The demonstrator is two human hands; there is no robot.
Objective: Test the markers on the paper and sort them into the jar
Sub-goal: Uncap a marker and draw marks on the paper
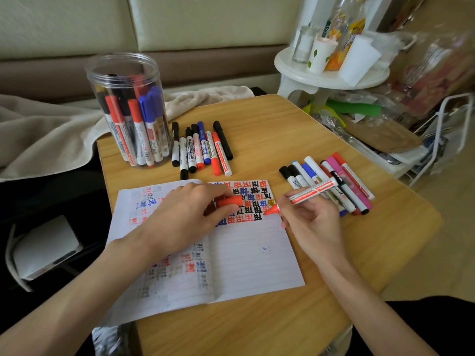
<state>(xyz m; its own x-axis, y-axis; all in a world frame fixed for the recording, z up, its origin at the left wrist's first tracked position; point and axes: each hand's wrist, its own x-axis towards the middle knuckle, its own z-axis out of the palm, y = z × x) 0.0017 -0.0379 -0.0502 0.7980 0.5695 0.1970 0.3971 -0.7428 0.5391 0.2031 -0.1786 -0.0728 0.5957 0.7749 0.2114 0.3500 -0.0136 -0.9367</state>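
Wooden tabletop [282, 129]; clear plastic jar [128, 111] part-filled; right hand [311, 222] pinches uncapped red marker [308, 192], left hand [185, 214] grips red cap [230, 201]; two loose marker piles [203, 150] seemingly remain.

A pale wooden desk [282, 129] with rounded corners stands before cream padded wall panels [205, 19] that run above a brown band [51, 70], and a beige blanket [46, 134] lies crumpled against its far left edge. To the right, a white round stool [331, 78] carries a paper cup [320, 56] and bottles, with plastic bags, a green sheet [354, 107] and a white wire rack [447, 140] crowded beside it. Soft, even light falls on the pale floor [442, 227] at right, while a white box [43, 245] sits in shadow at lower left.
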